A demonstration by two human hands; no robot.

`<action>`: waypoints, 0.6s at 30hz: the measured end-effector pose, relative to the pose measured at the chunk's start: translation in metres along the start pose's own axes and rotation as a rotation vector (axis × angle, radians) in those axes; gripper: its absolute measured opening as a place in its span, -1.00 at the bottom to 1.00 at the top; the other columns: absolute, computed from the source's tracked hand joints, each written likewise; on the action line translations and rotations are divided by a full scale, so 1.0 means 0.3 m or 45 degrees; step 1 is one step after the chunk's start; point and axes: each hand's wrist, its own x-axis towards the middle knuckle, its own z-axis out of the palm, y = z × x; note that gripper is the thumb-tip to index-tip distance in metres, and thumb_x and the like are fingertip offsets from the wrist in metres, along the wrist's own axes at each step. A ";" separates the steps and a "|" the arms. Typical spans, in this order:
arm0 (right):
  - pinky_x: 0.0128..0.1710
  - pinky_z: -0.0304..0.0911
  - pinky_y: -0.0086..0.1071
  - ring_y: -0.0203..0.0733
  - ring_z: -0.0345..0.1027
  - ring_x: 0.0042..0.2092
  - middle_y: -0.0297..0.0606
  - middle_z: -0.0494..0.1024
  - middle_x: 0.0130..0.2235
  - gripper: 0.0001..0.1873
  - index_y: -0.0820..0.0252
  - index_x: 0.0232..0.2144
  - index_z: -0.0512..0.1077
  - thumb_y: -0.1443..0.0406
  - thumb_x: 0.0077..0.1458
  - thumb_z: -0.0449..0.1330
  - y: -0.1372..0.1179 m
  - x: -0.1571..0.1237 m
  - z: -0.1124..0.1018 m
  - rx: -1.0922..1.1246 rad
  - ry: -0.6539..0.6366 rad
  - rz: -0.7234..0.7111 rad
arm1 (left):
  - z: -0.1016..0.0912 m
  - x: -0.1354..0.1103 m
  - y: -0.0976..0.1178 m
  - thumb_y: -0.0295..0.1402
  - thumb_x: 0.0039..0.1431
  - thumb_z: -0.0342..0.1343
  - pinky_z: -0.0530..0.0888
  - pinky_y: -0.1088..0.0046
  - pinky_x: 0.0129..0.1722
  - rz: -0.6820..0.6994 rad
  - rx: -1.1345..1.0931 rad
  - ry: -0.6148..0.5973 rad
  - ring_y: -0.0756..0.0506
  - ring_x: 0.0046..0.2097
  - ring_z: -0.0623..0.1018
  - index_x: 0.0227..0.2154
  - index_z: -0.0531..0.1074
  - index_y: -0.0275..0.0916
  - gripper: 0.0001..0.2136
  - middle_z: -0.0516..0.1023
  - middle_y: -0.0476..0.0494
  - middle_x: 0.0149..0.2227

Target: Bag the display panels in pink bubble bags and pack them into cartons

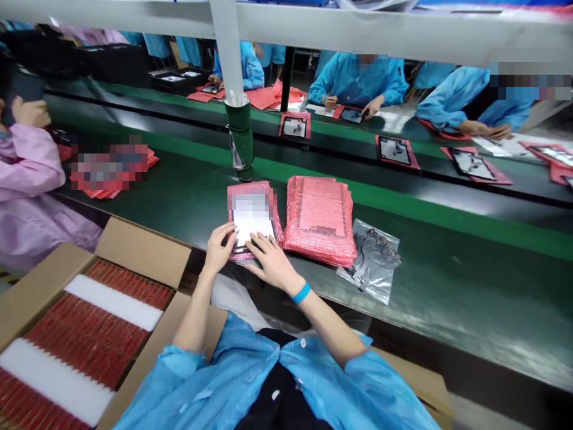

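Observation:
A flat panel with a white sheet on it [251, 224] lies on a pink bubble-wrap bag [237, 194] at the near edge of the dark green bench [447, 280]. My left hand [218, 246] grips the panel's lower left corner with curled fingers. My right hand [271, 261], with a blue wristband, rests flat on the panel's lower right part, fingers stretched out. A stack of pink bubble bags [320, 218] lies just to the right of the panel.
A clear plastic bag of small dark parts [373, 263] lies right of the stack. An open cardboard box [85, 322] with red items and white foam strips stands at my left. A grey post [237, 119] rises behind the panel. Other workers sit across the belt and at far left.

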 end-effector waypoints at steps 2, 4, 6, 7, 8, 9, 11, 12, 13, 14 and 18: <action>0.53 0.15 0.15 0.15 0.12 0.57 -0.01 0.33 0.52 -0.44 0.14 0.46 0.38 0.14 0.52 0.18 -0.007 -0.123 -0.047 0.037 0.140 0.028 | 0.006 -0.046 0.010 0.02 0.47 0.16 0.38 -0.06 0.46 0.055 0.063 -0.072 -0.32 0.32 0.56 0.00 0.71 -0.05 -0.65 0.69 -0.22 0.20; 0.47 0.28 0.09 0.09 0.29 0.49 -0.07 0.49 0.42 -0.52 0.05 0.40 0.46 0.23 0.52 0.16 0.010 -0.264 -0.112 0.074 0.299 0.098 | 0.010 -0.086 0.010 0.02 0.44 0.21 0.39 -0.11 0.44 0.080 0.082 -0.092 -0.35 0.30 0.56 -0.01 0.73 0.02 -0.69 0.69 -0.18 0.20; 0.36 0.40 0.05 0.05 0.49 0.33 -0.10 0.64 0.26 -0.57 -0.03 0.31 0.54 0.27 0.49 0.16 0.054 -0.408 -0.185 0.071 0.483 0.259 | 0.011 -0.107 0.000 0.03 0.42 0.23 0.40 -0.16 0.42 0.087 0.086 -0.087 -0.37 0.27 0.57 -0.03 0.74 0.07 -0.72 0.71 -0.14 0.18; 0.31 0.44 0.05 0.05 0.56 0.25 -0.10 0.68 0.19 -0.59 -0.04 0.28 0.57 0.28 0.49 0.16 0.086 -0.476 -0.220 0.037 0.576 0.377 | 0.012 -0.110 -0.006 0.03 0.42 0.24 0.40 -0.18 0.41 0.090 0.085 -0.091 -0.38 0.25 0.57 -0.05 0.75 0.09 -0.73 0.72 -0.13 0.16; 0.29 0.45 0.06 0.06 0.58 0.21 -0.07 0.69 0.15 -0.60 -0.01 0.27 0.58 0.26 0.49 0.16 0.122 -0.541 -0.252 -0.020 0.653 0.509 | 0.013 -0.109 -0.013 0.03 0.42 0.24 0.40 -0.19 0.40 0.096 0.082 -0.095 -0.38 0.23 0.57 -0.07 0.75 0.10 -0.74 0.73 -0.12 0.13; 0.30 0.44 0.09 0.10 0.57 0.21 -0.02 0.68 0.16 -0.60 0.04 0.27 0.57 0.23 0.48 0.17 0.161 -0.600 -0.280 -0.090 0.698 0.637 | 0.015 -0.105 -0.018 0.02 0.41 0.24 0.39 -0.20 0.40 0.106 0.081 -0.100 -0.39 0.23 0.56 -0.09 0.75 0.10 -0.75 0.74 -0.11 0.11; 0.36 0.35 0.17 0.20 0.46 0.34 0.09 0.58 0.29 -0.50 0.15 0.35 0.50 0.14 0.47 0.20 0.236 -0.699 -0.312 -0.215 0.668 0.829 | 0.017 -0.096 -0.019 0.01 0.42 0.24 0.38 -0.20 0.39 0.133 0.091 -0.102 -0.39 0.22 0.56 -0.07 0.75 0.09 -0.75 0.75 -0.12 0.08; 0.40 0.30 0.21 0.24 0.37 0.41 0.12 0.51 0.37 -0.42 0.19 0.39 0.44 0.10 0.45 0.21 0.266 -0.737 -0.316 -0.249 0.610 0.881 | 0.018 -0.094 -0.015 0.00 0.43 0.23 0.38 -0.19 0.38 0.148 0.106 -0.106 -0.39 0.21 0.56 -0.05 0.74 0.09 -0.74 0.74 -0.12 0.08; 0.43 0.24 0.23 0.26 0.28 0.47 0.14 0.44 0.43 -0.36 0.21 0.43 0.39 0.06 0.45 0.22 0.290 -0.767 -0.311 -0.263 0.547 0.905 | 0.017 -0.092 -0.008 -0.01 0.44 0.22 0.39 -0.17 0.37 0.162 0.128 -0.113 -0.38 0.21 0.55 -0.02 0.73 0.08 -0.73 0.73 -0.13 0.09; 0.46 0.20 0.24 0.27 0.22 0.50 0.14 0.38 0.47 -0.32 0.22 0.46 0.35 0.03 0.45 0.21 0.305 -0.791 -0.299 -0.261 0.498 0.914 | 0.015 -0.092 0.001 -0.02 0.46 0.19 0.39 -0.15 0.36 0.171 0.159 -0.132 -0.38 0.21 0.55 0.02 0.72 0.07 -0.72 0.72 -0.15 0.11; 0.43 0.21 0.18 0.24 0.27 0.44 0.17 0.39 0.43 -0.26 0.21 0.44 0.35 -0.09 0.44 0.16 0.299 -0.838 -0.224 -0.246 0.565 1.040 | 0.004 -0.093 0.032 -0.09 0.54 0.08 0.38 -0.07 0.35 0.144 0.311 -0.249 -0.35 0.25 0.48 0.07 0.71 0.04 -0.68 0.63 -0.16 0.21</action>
